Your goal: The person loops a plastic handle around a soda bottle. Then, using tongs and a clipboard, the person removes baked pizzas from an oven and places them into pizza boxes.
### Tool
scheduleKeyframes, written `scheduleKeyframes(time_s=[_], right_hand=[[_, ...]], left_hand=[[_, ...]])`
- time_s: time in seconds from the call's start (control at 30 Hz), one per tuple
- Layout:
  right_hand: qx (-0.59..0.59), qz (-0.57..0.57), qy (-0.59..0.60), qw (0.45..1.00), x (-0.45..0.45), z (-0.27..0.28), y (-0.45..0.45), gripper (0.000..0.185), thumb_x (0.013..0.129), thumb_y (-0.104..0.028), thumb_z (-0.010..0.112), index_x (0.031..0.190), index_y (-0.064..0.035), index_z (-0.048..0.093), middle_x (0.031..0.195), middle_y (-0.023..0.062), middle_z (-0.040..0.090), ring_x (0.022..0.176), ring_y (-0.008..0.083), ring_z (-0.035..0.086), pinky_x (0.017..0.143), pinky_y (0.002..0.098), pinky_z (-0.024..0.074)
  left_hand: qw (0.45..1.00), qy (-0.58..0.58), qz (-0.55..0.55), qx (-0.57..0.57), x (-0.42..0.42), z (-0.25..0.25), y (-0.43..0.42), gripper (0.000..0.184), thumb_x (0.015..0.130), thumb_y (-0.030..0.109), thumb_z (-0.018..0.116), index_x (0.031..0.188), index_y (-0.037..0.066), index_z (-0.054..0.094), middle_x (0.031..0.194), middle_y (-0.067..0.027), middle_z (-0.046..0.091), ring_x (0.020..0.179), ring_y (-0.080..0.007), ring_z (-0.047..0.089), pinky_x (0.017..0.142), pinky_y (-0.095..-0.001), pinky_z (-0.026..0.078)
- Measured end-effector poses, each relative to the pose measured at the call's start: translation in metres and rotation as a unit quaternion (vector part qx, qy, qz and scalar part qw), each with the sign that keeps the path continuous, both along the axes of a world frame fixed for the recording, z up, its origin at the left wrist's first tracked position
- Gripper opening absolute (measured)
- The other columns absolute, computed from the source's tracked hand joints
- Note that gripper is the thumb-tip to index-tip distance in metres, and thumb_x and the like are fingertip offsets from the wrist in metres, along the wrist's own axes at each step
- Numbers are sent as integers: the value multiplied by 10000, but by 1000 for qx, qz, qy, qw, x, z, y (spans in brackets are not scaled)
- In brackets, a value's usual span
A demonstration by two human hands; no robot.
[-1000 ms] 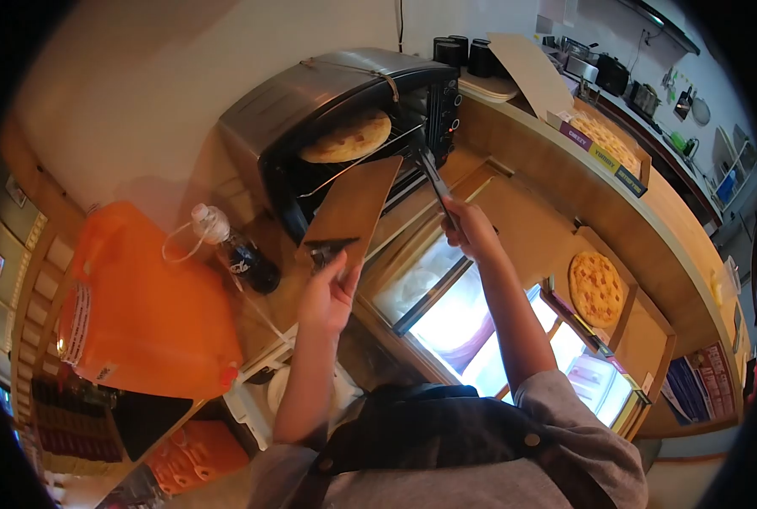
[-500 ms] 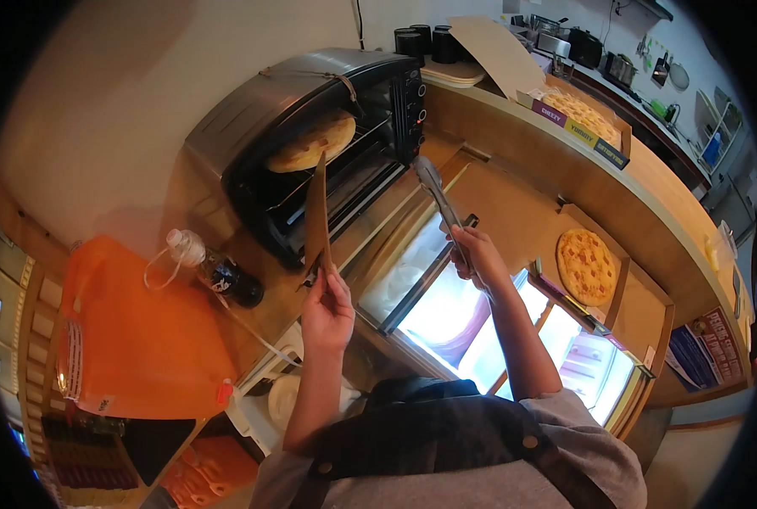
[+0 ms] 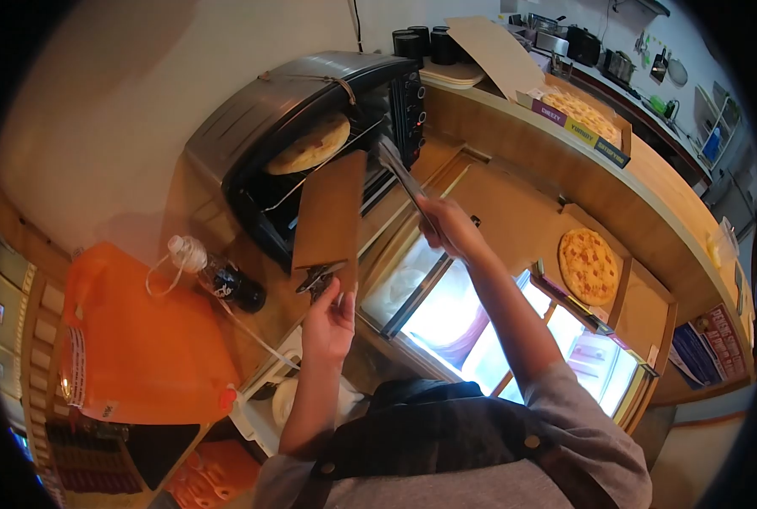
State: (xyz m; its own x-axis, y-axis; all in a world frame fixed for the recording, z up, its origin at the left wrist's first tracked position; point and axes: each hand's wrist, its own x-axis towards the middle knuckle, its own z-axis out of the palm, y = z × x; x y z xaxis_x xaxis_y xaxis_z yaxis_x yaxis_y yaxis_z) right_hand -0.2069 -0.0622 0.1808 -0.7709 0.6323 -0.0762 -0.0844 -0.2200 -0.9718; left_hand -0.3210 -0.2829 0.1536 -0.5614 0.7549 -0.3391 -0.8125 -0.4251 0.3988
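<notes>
**Board and tongs held up at the open oven**

The left hand holds the board by its near end, thumb and fingers pinching it beside the metal clip. The board slants away toward the oven, its far end in front of the opening and just below the pizza. Whether that end touches the rack I cannot tell.

The right hand has its fingers wrapped around the tongs near their handle end. The tongs point far and left, their tips by the right side of the oven opening, near the knobs and to the right of the board. Whether the tips are parted or pressed together I cannot tell. The pizza lies inside the oven on the rack, pale-crusted, apart from the tongs.

Left of the oven's near corner stands a bottle of dark drink, and nearer and further left a big orange jug. Near the right forearm is a brightly lit case. To its right a second pizza lies in an open box. On the far right counter is another open box holding a pizza, with black cups to its left.
</notes>
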Motion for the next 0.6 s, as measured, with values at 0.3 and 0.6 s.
scheduleKeyframes(time_s=[0.3, 0.6], right_hand=[[-107, -20, -29, 994, -88, 21, 51, 229, 825, -286, 543, 783, -65, 499, 637, 59, 471, 500, 126, 408, 356, 222, 244], [-113, 22, -138, 984, -108, 60, 71, 187, 813, -277, 568, 740, -116, 506, 687, 33, 481, 495, 72, 377, 362, 169, 268]], left_hand=[[967, 240, 58, -63, -7, 46, -16, 222, 789, 27, 587, 998, 46, 516, 903, -44, 591, 749, -130, 610, 623, -212, 532], [957, 274, 51, -77, -24, 59, -9, 224, 797, 53, 583, 1009, -8, 546, 971, -55, 588, 822, -116, 594, 685, -181, 515]])
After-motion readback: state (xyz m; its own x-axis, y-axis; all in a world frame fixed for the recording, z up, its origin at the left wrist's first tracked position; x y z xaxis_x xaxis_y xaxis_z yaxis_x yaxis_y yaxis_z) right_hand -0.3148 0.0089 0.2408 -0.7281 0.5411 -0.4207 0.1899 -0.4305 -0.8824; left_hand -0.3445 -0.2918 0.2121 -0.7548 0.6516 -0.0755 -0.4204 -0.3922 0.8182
